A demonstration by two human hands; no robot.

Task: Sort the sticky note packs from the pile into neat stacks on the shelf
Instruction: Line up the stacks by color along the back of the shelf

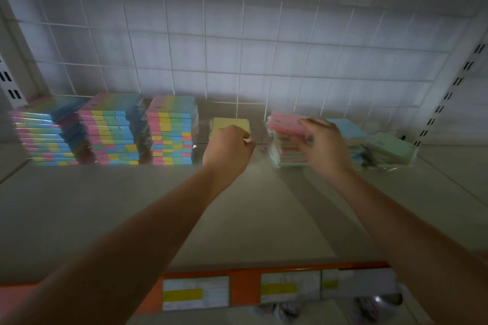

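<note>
Both bare arms reach forward over a pale shelf (132, 206) toward the wire grid (237, 47) at its back. The left hand (228, 148) is curled nearly closed, knuckles up, with its fingers pinched on the near edge of a yellow pack (231, 124) of sticky notes; whether that pack rests on the shelf or is lifted off it cannot be told. The right hand (323, 142) is partly closed, fingers bent over the right end of a pink pack (284, 121) that lies on top of a loose, uneven pile (287, 152) of mixed-colour packs. Just right of that pile, partly behind the right hand, sits a short stack topped by a blue pack (347, 126), and beyond it a green pack (392, 146) lies tilted against the others. On the left side of the shelf three tall, tidy stacks (171, 134) of multicolour packs stand side by side against the grid, well apart from the pile. The picture is blurred, so finger detail is soft. Along the orange front edge of the shelf hang price labels (195, 293).
</note>
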